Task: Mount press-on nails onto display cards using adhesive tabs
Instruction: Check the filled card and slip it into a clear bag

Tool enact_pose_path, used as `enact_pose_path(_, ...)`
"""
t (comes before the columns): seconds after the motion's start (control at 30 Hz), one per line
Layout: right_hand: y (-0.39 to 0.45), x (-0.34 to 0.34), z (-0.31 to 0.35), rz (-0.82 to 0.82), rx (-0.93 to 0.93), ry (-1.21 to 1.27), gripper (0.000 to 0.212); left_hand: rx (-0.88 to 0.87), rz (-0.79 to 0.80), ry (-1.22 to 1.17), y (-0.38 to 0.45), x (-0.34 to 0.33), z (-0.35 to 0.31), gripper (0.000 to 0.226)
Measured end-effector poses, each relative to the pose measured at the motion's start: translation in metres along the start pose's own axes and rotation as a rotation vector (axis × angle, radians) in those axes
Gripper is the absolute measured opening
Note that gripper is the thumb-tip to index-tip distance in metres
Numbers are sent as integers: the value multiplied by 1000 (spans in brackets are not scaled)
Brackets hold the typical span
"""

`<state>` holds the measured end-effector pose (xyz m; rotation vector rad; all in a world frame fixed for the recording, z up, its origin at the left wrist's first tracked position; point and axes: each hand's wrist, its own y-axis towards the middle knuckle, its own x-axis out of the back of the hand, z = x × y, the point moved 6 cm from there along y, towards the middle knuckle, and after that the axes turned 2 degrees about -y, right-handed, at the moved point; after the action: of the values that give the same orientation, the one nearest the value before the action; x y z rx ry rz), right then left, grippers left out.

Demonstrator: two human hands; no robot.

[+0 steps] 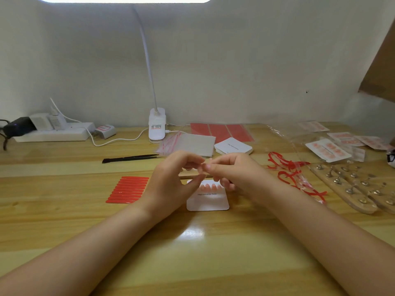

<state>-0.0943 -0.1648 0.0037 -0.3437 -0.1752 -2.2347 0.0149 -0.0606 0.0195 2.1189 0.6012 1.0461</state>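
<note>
A white display card (208,200) printed "Handmade Nail" lies on the wooden table with several pink press-on nails (210,186) in a row along its top. Just above it, my left hand (173,180) and my right hand (233,171) meet fingertip to fingertip and together pinch one small pale press-on nail (202,168). Whether an adhesive tab is on that nail is too small to tell. A sheet of red adhesive tab strips (128,189) lies left of my left hand.
Black tweezers (130,158) lie behind the hands. Clear bags (188,144), a stack of blank cards (234,146) and red sheets (221,131) sit further back. Peeled red backing scraps (295,174), wooden nail stands (359,186) and finished cards (329,149) are on the right; lamp base (157,127) and power strip (53,133) at the back.
</note>
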Motion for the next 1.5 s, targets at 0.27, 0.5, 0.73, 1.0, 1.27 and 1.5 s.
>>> enact_pose_path(0.27, 0, -9, -3, 6, -112, 6, 14, -70, 0, 89, -1, -2, -7, 32)
enact_pose_path(0.5, 0, -3, -2, 5, -83, 95, 18, -73, 10, 70, 0, -2, -8, 31)
enact_pose_path(0.73, 2, 2, -2, -31, -17, 115, 38, 81, -61, -114, -1, 2, -1, 40)
enact_pose_path(1.0, 0, -1, 4, -24, 52, 31, 41, 108, -65, -210, -1, 0, -3, 43)
enact_pose_path(1.27, -1, 23, 20, -149, 131, -453, 54, 118, -93, -131, -1, 4, 1, 44)
enact_pose_path(1.5, -15, 14, 13, 186, -140, -971, 74, 263, -89, -59, -3, 6, 9, 42)
